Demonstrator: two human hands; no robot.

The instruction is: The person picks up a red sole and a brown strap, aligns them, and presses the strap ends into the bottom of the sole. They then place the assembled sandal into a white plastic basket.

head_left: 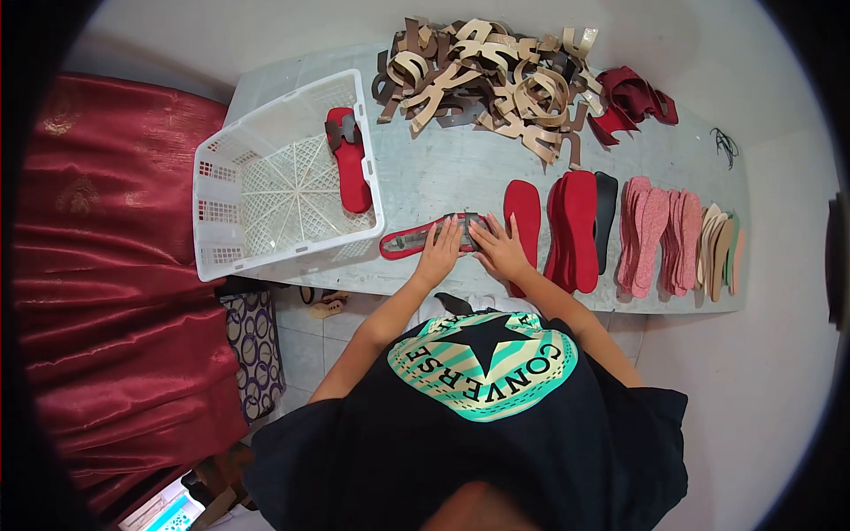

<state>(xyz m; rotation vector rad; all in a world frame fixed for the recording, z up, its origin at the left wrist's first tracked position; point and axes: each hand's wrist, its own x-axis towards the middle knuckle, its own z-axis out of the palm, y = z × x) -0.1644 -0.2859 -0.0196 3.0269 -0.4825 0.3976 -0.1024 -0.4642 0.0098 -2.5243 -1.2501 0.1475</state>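
Note:
A red-edged shoe sole lies lengthwise on the table near its front edge, with a greyish middle on its upward face. Across its right end sits a dark strap piece, partly covered by my fingers. My left hand rests on the middle of the sole, fingers stretched out. Lying flat over the strap end is my right hand, its fingers extended and a little apart. Just right of it, a single red sole is partly hidden by my hand and forearm.
A white plastic basket at left holds a red sandal with a dark strap. Cut straps are heaped at the back, beside dark red pieces. Stacked red, pink and beige soles line the right.

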